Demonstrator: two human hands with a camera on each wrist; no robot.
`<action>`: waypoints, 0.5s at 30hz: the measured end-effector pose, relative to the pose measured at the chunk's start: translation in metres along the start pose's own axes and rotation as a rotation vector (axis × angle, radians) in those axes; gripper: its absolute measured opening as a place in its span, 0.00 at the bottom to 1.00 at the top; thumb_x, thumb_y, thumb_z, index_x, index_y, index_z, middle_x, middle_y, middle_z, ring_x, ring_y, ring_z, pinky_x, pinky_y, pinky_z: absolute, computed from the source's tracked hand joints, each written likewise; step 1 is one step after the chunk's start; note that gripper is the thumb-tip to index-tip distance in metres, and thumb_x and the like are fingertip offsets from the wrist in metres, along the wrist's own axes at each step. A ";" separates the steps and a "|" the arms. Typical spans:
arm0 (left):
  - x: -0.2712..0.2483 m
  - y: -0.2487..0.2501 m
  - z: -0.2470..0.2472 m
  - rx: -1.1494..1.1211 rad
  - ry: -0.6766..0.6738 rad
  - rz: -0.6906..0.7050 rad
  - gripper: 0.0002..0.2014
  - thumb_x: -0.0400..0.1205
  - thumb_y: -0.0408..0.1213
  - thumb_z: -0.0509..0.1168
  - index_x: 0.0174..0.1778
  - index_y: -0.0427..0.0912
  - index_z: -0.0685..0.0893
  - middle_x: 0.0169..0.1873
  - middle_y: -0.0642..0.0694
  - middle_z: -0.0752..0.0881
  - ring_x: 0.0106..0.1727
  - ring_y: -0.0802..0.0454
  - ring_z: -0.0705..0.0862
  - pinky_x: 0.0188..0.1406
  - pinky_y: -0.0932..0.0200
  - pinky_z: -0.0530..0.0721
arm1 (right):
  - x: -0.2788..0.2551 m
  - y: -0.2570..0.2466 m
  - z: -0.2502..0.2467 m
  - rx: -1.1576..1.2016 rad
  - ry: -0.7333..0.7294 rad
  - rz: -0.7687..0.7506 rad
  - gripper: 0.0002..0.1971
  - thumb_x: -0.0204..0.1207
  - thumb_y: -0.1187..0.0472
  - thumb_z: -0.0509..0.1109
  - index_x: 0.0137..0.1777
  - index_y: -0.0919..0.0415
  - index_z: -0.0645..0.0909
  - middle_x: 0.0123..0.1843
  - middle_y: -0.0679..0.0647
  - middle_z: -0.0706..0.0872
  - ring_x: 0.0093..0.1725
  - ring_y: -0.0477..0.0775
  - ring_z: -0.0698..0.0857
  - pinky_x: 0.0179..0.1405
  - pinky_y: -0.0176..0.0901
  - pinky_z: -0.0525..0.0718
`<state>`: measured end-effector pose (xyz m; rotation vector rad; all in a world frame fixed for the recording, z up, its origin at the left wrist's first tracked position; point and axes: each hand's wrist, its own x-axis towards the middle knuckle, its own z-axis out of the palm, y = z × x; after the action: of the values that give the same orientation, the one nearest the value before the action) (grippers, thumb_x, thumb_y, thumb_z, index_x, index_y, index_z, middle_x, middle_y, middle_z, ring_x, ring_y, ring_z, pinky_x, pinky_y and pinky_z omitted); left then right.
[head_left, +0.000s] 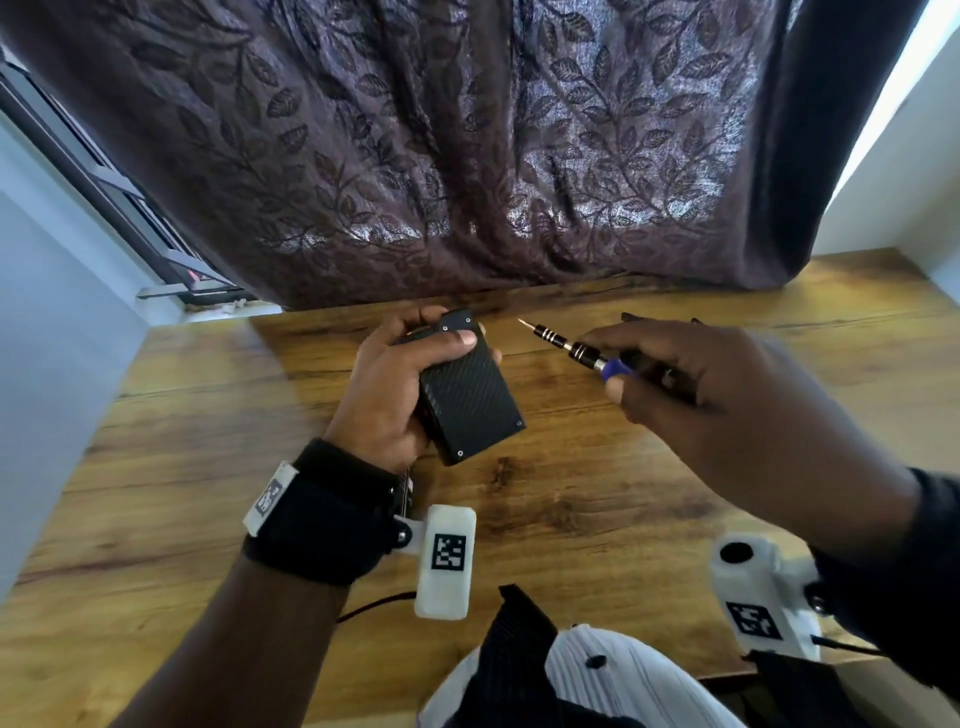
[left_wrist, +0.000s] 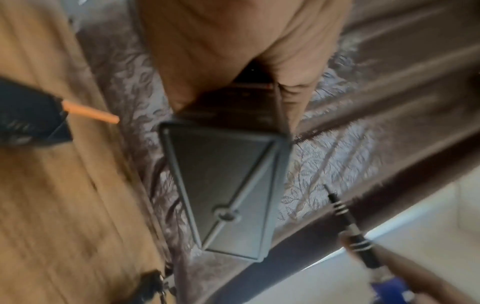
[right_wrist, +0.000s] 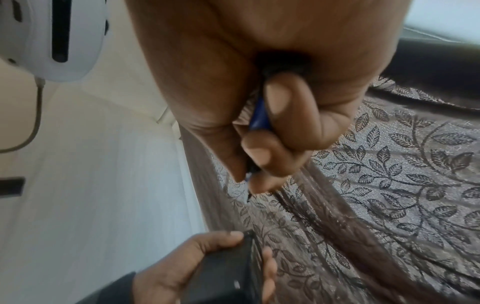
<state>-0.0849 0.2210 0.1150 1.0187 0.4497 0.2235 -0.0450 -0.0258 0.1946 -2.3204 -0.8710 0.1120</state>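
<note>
Head looks down; both close wrist views share the black box (left_wrist: 223, 185).

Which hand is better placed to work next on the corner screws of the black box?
The right. The right hand grips the screwdriver, whose tip points toward the black box but is apart from it. The left hand grips the box, so it is occupied.

1 blk box (head_left: 470, 400), 1 screwdriver (head_left: 558, 343), 2 hands — left hand (head_left: 387, 395), right hand (head_left: 727, 395); 1 curtain (head_left: 467, 156), 1 table (head_left: 571, 493).
</note>
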 end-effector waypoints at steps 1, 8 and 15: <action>-0.002 0.000 0.000 -0.070 -0.043 -0.057 0.26 0.77 0.26 0.71 0.72 0.27 0.75 0.58 0.29 0.86 0.59 0.26 0.89 0.65 0.25 0.84 | 0.000 0.000 0.004 0.002 0.002 -0.003 0.17 0.78 0.45 0.67 0.66 0.34 0.83 0.31 0.45 0.85 0.29 0.46 0.82 0.32 0.43 0.77; -0.010 -0.005 0.010 -0.218 -0.150 -0.140 0.24 0.81 0.38 0.64 0.73 0.33 0.76 0.61 0.30 0.84 0.59 0.35 0.90 0.67 0.33 0.85 | 0.005 0.004 0.033 0.075 -0.017 0.044 0.05 0.80 0.49 0.71 0.53 0.44 0.81 0.33 0.45 0.83 0.35 0.44 0.82 0.34 0.41 0.79; -0.008 -0.007 0.002 -0.190 -0.120 -0.384 0.20 0.80 0.42 0.59 0.62 0.32 0.80 0.53 0.26 0.88 0.54 0.33 0.88 0.54 0.43 0.90 | 0.009 0.003 0.045 0.194 -0.069 0.038 0.09 0.84 0.58 0.68 0.56 0.42 0.84 0.36 0.46 0.83 0.29 0.48 0.78 0.28 0.44 0.73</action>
<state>-0.0911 0.2126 0.1118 0.7387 0.4958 -0.1364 -0.0492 0.0022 0.1585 -2.1625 -0.8123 0.2823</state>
